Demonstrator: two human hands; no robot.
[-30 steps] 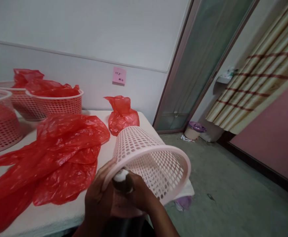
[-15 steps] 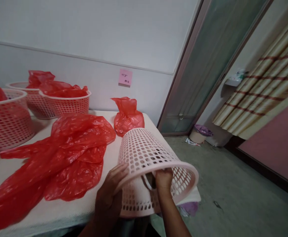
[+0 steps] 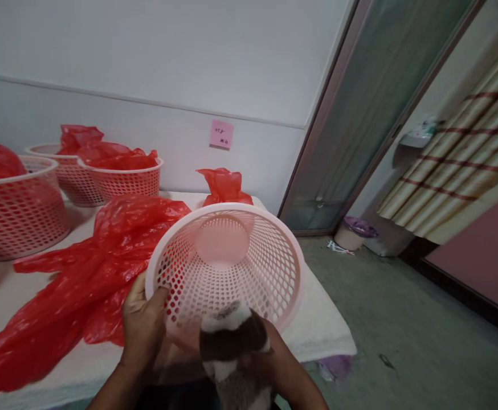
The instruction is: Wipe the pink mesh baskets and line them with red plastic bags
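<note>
My left hand (image 3: 144, 319) grips the left side of the rim of a pink perforated plastic basket (image 3: 229, 242), with the thumb inside. The basket is tilted so its mouth faces me, and its inside is bare up to the round bottom. In front of its lower rim, my right hand (image 3: 266, 359) is closed around a brown-and-white cloth (image 3: 234, 339), soft and slightly blurred; its exact kind is unclear. A crumpled red plastic bag (image 3: 116, 256) lies left of the basket. Behind it stands a gathered red bag (image 3: 227, 185), partly hidden.
At the left of the white-covered table (image 3: 326, 319) stand pink baskets (image 3: 22, 216) with red bags in them. A pink note (image 3: 221, 135) is on the wall. Beyond the table's right edge, a lined bin (image 3: 354, 233) stands on the floor near a sliding door (image 3: 338, 142).
The basket has turned so its mouth faces me. My right hand has come out of it with the cloth. My left hand has shifted left along with the rim.
</note>
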